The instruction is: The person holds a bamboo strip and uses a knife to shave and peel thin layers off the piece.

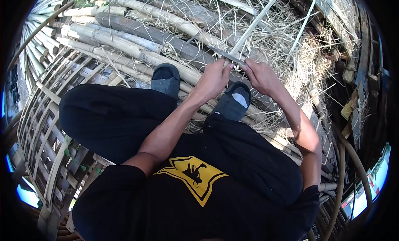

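Note:
My left hand is closed around the near end of a pale split bamboo strip, which slants away up and to the right. In my right hand is a knife, its dark blade pointing left and lying across the strip just beyond my left fingers. The handle is mostly hidden by my right fingers. Both hands are close together above my right foot, which wears a dark slip-on shoe. The other dark shoe rests on bamboo poles to the left.
Bamboo poles lie side by side under and beyond my feet. Thin shavings are heaped at the right. A woven bamboo lattice curves along my left, and cut poles are stacked at the far left. Dark boards stand at the right.

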